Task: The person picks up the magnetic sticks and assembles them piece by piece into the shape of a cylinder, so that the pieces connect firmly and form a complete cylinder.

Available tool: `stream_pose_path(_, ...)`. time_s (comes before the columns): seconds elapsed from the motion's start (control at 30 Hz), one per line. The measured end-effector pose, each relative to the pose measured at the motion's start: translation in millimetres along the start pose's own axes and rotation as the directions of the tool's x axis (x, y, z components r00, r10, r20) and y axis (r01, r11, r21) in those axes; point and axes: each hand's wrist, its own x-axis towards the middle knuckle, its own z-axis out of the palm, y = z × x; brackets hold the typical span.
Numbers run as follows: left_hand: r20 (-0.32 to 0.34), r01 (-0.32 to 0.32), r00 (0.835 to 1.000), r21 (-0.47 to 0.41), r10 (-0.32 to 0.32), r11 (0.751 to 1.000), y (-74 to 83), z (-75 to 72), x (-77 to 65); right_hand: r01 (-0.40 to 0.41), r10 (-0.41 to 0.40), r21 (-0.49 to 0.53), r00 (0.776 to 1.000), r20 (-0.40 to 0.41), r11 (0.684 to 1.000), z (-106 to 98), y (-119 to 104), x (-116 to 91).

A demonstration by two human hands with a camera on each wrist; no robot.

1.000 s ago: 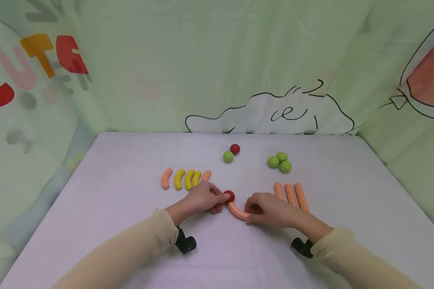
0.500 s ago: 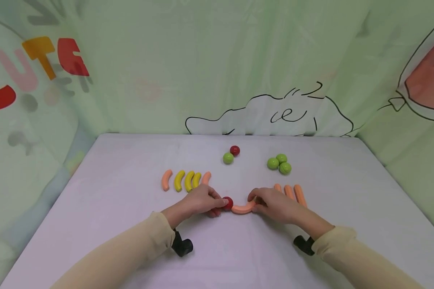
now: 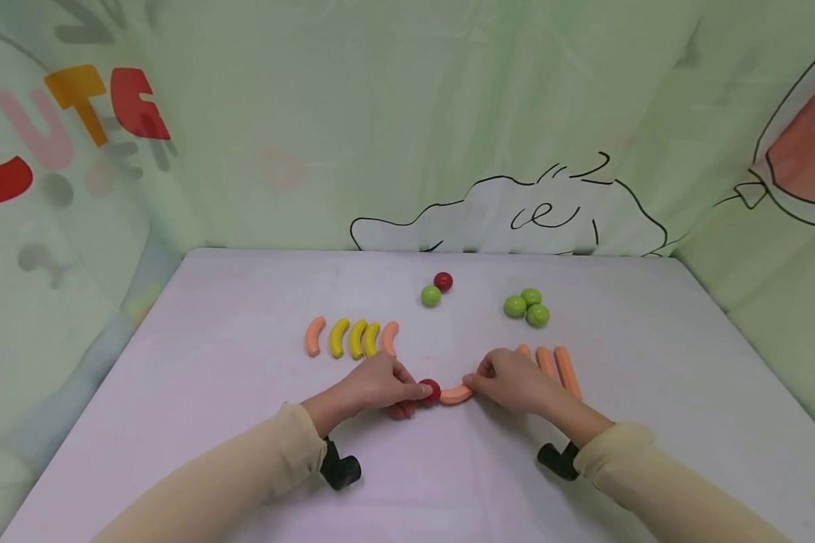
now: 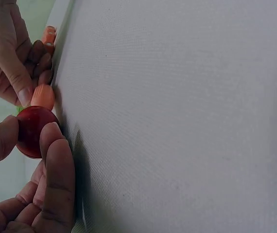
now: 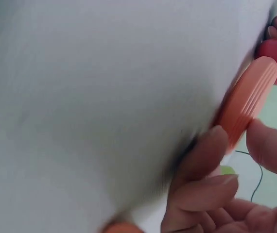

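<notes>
Thumb and fingers of my left hand (image 3: 379, 386) pinch a glossy red ball (image 3: 431, 391) near the middle of the table. My right hand (image 3: 516, 381) pinches the right end of a short curved peach-coloured piece (image 3: 456, 395), shaped like a small sausage. The piece's left end meets the red ball. Fine grooves run along the curved piece (image 5: 249, 99) in the right wrist view, and the ball (image 5: 276, 59) sits at its far end. In the left wrist view the ball (image 4: 33, 130) partly covers the piece's blunt end (image 4: 43, 97).
Left of centre lie a peach curved piece (image 3: 314, 336), several yellow curved pieces (image 3: 338, 338) and another peach one (image 3: 390, 337). Behind are a red ball (image 3: 444, 281), a green ball (image 3: 431, 296) and three green balls (image 3: 536, 315). Straight orange sticks (image 3: 567, 371) lie beside my right hand.
The curved piece has turned from slanting down to the right to lying nearly level, and the red ball has come toward me. My right hand has shifted its grip at the piece's right end.
</notes>
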Motion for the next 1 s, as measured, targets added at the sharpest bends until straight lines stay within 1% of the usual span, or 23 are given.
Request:
stream_pose_path(0.13, 0.013, -0.012, 1.000, 0.012, 0.012, 1.000, -0.3, 0.6, -2.5, -0.028, 0.030, 0.110, 0.999, -0.013, 0.994, 3, -1, 4)
stream_pose_path(0.23, 0.019, -0.017, 1.000, 0.014, 0.017, 1.000, -0.6, 1.6, -3.7, -0.057, 0.062, 0.229, 0.998, -0.017, 0.972, 6, -1, 5)
stream_pose_path(0.3, 0.021, -0.020, 1.000, 0.014, 0.020, 1.000, -0.9, 2.6, -4.3, -0.077, 0.083, 0.311, 0.996, -0.006, 0.947, 7, -1, 5)
stream_pose_path(0.4, 0.020, -0.021, 1.000, 0.014, 0.021, 1.000, -1.0, 3.9, -5.4, -0.119, 0.119, 0.429, 0.993, 0.027, 0.896, 9, -2, 4)
stream_pose_path(0.47, 0.017, -0.020, 1.000, 0.011, 0.020, 1.000, -1.4, 4.8, -5.7, -0.128, 0.118, 0.488, 0.992, 0.051, 0.863, 9, -1, 5)
stream_pose_path(0.53, 0.016, -0.019, 1.000, 0.009, 0.019, 1.000, -1.3, 5.3, -6.3, -0.137, 0.116, 0.536, 0.991, 0.074, 0.833, 10, 1, 5)
stream_pose_path(0.67, 0.011, -0.017, 1.000, 0.011, 0.017, 1.000, -1.4, 6.3, -6.5, -0.141, 0.099, 0.580, 0.990, 0.104, 0.802, 8, 5, 4)
stream_pose_path(0.9, 0.011, -0.036, 0.999, 0.007, 0.036, 0.999, -1.7, 6.9, -6.8, -0.130, 0.088, 0.556, 0.991, 0.102, 0.821, 10, 4, 2)
stream_pose_path(1.0, 0.010, -0.045, 0.999, 0.007, 0.045, 0.999, -1.6, 6.8, -7.2, -0.133, 0.092, 0.553, 0.991, 0.101, 0.822, 11, 4, 2)
